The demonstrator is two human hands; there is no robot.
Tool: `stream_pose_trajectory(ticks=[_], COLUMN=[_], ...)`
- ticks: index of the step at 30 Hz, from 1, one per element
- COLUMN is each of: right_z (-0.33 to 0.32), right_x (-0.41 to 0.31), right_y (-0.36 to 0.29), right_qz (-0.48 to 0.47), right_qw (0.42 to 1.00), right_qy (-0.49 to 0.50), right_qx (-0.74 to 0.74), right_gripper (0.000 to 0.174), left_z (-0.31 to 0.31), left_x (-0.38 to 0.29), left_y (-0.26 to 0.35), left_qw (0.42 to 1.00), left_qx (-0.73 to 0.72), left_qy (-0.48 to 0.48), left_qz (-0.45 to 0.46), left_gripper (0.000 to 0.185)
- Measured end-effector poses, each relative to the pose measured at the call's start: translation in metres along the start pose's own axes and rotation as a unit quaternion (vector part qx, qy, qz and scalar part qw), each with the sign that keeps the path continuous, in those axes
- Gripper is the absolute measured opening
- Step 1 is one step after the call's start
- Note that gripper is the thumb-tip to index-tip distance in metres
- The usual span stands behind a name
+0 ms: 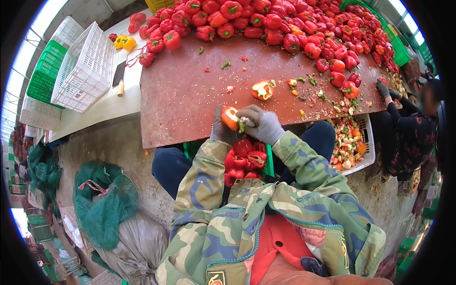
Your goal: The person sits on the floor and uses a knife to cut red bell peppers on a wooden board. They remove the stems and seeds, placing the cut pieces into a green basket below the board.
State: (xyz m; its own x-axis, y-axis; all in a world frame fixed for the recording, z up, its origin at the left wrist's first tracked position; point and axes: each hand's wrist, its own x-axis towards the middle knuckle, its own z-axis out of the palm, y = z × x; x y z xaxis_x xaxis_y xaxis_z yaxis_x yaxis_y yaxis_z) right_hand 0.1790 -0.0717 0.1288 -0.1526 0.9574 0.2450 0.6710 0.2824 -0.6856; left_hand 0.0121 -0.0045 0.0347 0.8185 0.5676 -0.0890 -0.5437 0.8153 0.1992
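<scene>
A cut red bell pepper (229, 118) is held over the table's near edge by my left hand (221, 125), in a grey work glove. Its pale inside faces to the right. My gloved right hand (263, 124) closes on a small shiny metal tool (248, 122), mostly hidden by the fingers, against the pepper's cut side. A green pepper stem (241, 127) shows just below the tool. Below my hands, between my knees, a green crate (268, 160) holds several cut red pepper pieces (245, 160). An opened pepper piece (262, 89) lies on the tabletop beyond my right hand.
A large heap of red peppers (249, 17) covers the far side of the reddish table (178, 96). Scraps fill a white crate (370, 142) at my right, near a co-worker's gloved hand (383, 89). A cleaver (120, 87) and white crates (85, 67) are left.
</scene>
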Motion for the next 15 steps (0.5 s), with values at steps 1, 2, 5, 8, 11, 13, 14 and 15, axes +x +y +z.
stream_pose_trajectory(ticks=[1,2,5,8,11,13,14,15], right_z=[0.003,0.009,0.022,0.026,0.016,-0.002,-0.015,-0.034], right_x=[-0.004,-0.008,-0.015,-0.020,-0.020,-0.025,-0.028,-0.035], right_y=[0.000,-0.002,-0.006,-0.003,0.009,0.019,0.024,0.027], right_qz=[-0.010,-0.004,0.001,0.073,0.272,0.293,0.285,0.309], right_qw=[1.000,0.999,0.992,0.976,0.856,0.828,0.847,0.805], right_qy=[0.016,0.033,0.107,0.083,0.007,-0.048,-0.039,-0.005], right_qx=[0.010,0.022,0.067,0.190,0.439,0.475,0.447,0.506], right_gripper=[0.037,0.036,0.034,0.030,0.028,0.028,0.026,0.021], left_z=[0.000,0.000,0.003,0.010,0.019,0.024,0.026,0.028], left_x=[0.000,0.000,-0.001,-0.005,-0.009,-0.009,-0.012,-0.015], left_y=[-0.005,-0.009,-0.019,-0.025,-0.030,-0.032,-0.033,-0.033], left_qw=[0.999,0.998,0.983,0.983,0.991,0.993,0.995,0.996], left_qx=[-0.018,-0.022,0.040,0.091,0.122,0.115,0.090,0.085], left_qy=[0.018,0.035,0.133,0.125,0.032,-0.013,-0.045,-0.031], left_qz=[0.024,0.057,0.119,0.101,0.040,0.007,0.012,0.000], left_gripper=[0.072,0.071,0.066,0.066,0.066,0.066,0.066,0.064])
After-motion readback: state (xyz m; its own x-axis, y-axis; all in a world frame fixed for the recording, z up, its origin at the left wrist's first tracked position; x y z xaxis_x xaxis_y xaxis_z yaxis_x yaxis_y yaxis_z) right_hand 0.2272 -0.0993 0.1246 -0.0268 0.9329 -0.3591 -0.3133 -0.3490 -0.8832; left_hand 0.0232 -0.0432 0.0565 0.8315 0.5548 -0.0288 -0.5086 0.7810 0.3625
